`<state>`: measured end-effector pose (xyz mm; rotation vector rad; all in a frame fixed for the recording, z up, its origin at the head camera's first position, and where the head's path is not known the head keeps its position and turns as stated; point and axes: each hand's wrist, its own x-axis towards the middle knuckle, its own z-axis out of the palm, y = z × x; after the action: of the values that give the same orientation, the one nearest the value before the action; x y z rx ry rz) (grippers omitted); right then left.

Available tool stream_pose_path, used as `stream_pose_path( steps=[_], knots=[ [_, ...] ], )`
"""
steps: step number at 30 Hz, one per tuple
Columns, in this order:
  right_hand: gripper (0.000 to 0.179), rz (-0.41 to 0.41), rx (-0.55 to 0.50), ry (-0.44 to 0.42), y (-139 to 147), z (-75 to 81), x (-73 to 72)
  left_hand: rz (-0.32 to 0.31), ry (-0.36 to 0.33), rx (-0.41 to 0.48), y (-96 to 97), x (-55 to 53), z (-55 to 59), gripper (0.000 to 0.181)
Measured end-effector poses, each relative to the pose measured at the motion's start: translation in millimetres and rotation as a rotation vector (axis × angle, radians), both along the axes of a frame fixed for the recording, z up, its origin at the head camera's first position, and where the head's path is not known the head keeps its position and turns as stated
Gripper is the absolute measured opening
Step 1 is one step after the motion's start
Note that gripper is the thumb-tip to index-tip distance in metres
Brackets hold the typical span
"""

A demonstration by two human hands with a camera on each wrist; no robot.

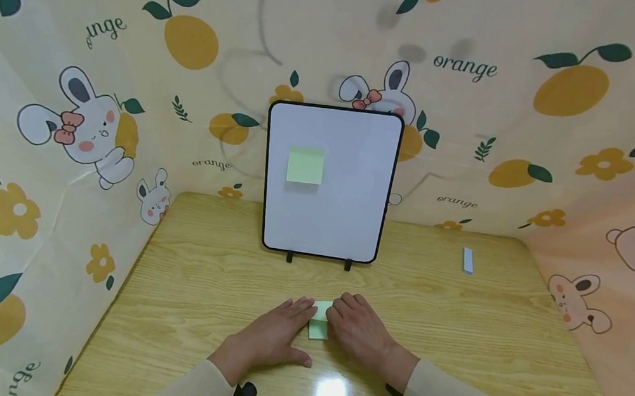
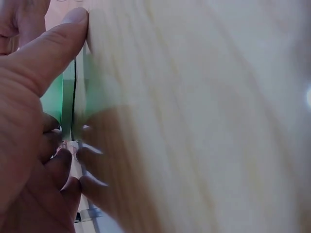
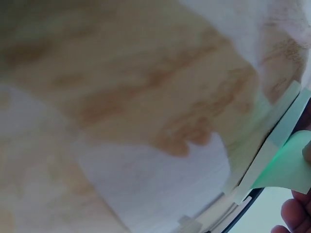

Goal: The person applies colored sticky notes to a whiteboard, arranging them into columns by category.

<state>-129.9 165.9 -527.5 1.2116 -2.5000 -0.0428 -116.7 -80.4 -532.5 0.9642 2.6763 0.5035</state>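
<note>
Both hands are meeting over a green sticky-note pad [image 1: 318, 331], which is lying on the wood-grain table [image 1: 199, 295] roughly midway between its left and right edges, well forward of the far edge. One of them, the left hand [image 1: 276, 333], is resting with its fingers extended along the pad's left side, its thumb standing apart from them and pointing across toward the right hand [image 1: 359, 333]. That right hand is holding its fingers curled at the pad's right side; seen from the right wrist, it seems to be pinching the top sheet [image 3: 286, 167], which is curling up off the pad, though the fingers are partly running out of that view and the grip is hard to confirm.

Beyond the hands, a black-framed whiteboard [image 1: 345, 213] is standing upright on two small black feet [image 1: 348, 265], near the middle of the table's far edge. A square green sticky note [image 1: 305, 165] is clinging to its upper left part. Toward the table's far right corner, a narrow pale-blue strip [image 1: 468, 261] is lying flat, well apart from the whiteboard. Cream fabric [image 1: 320, 51] printed with rabbits, oranges and flowers is hanging behind the far edge and along both sides. Beige sleeves [image 1: 465, 391] are covering the forearms.
</note>
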Motion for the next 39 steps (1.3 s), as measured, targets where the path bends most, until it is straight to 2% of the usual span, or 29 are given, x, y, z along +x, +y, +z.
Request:
stream_pose_path(
  steps=[12, 20, 28, 33, 39],
  knots=[
    [0.024, 0.004, -0.05, 0.036, 2.3, -4.2, -1.1, 0.008, 0.024, 0.025, -4.0, 2.0, -1.7, 0.101],
    [0.019, -0.039, -0.055, 0.062, 1.6, 0.3, -6.8, 0.019, 0.071, 0.013, -18.1, 16.2, 3.3, 0.087],
    [0.019, -0.076, -0.066, 0.058, 0.5, 5.5, -11.3, -0.085, 0.136, -0.038, -14.4, 32.9, 8.6, 0.073],
    [0.02, -0.084, -0.08, 0.053, 0.3, 4.6, -11.9, -0.145, 0.184, -0.074, -5.5, 35.4, 6.4, 0.071],
    [0.019, -0.081, -0.085, 0.05, 0.7, 4.7, -13.6, -0.17, 0.214, -0.102, -0.2, 38.0, 2.4, 0.071]
  ],
)
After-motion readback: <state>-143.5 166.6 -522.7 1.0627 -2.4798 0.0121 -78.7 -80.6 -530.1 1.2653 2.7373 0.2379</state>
